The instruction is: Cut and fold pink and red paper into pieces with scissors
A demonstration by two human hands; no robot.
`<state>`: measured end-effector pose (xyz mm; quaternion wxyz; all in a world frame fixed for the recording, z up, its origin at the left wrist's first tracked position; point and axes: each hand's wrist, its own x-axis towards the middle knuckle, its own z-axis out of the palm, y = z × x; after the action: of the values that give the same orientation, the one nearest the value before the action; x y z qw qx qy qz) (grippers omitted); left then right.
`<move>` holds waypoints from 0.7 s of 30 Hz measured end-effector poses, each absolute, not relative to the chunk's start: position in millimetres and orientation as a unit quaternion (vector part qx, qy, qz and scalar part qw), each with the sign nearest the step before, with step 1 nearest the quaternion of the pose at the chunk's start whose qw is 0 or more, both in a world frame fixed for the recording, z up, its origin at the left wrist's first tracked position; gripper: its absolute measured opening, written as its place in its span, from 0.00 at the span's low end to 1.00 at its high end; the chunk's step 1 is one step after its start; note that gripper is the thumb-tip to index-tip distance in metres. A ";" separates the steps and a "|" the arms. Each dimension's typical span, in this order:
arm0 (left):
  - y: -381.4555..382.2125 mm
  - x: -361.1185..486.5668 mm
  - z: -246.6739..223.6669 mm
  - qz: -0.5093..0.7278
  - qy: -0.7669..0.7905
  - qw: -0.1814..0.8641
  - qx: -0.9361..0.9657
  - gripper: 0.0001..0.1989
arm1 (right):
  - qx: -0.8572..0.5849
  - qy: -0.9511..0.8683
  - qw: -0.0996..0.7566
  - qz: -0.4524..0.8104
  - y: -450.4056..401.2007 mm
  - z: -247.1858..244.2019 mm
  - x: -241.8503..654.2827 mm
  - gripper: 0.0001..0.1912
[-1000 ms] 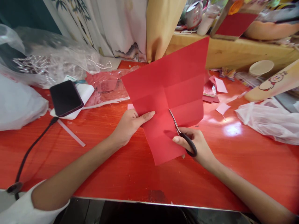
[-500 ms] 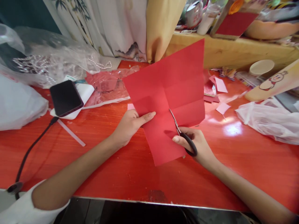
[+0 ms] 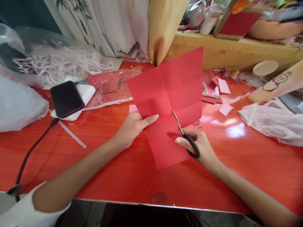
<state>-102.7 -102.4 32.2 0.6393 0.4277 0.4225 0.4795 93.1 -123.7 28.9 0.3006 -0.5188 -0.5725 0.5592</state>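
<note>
A creased sheet of red paper [image 3: 151, 94] is held up above the red table, tilted. My left hand [image 3: 132, 127] pinches its left edge, thumb on top and the other fingers hidden beneath. In my right hand [image 3: 201, 146] are black-handled scissors [image 3: 192, 146], with the thumb by the handle loop. Their blades lie in a cut that runs up from the paper's lower right side to near the crossing of the creases. One blade shows above the paper.
A black phone [image 3: 67, 99] with a cable lies on a white object at left, near a plastic bag of silvery beads [image 3: 35, 66]. Pink paper pieces [image 3: 226, 109], a white plastic bag [image 3: 272, 123] and a pale cup [image 3: 279, 83] are at right.
The upper right part of the paper has dropped slightly and shifted left, uncovering a roll of tape behind it. Both hands stay nearly in place; the scissor blades look closer together.
</note>
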 end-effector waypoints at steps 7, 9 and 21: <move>-102.3 -103.9 29.6 0.477 0.411 0.649 0.427 0.12 | -0.522 -0.583 0.295 0.547 -122.9 30.8 92.7 0.16; -101.9 -103.8 31.4 0.476 0.411 0.652 0.423 0.12 | -0.523 -0.584 0.291 0.548 -123.1 30.7 92.7 0.16; -100.0 -103.6 32.2 0.507 0.418 0.631 0.412 0.12 | -0.519 -0.582 0.278 0.561 -124.7 24.2 92.2 0.18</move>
<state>-103.6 -100.0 32.2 0.6312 0.4118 0.4181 0.5071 92.2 -124.7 24.2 0.2783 -0.5191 -0.5821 0.5606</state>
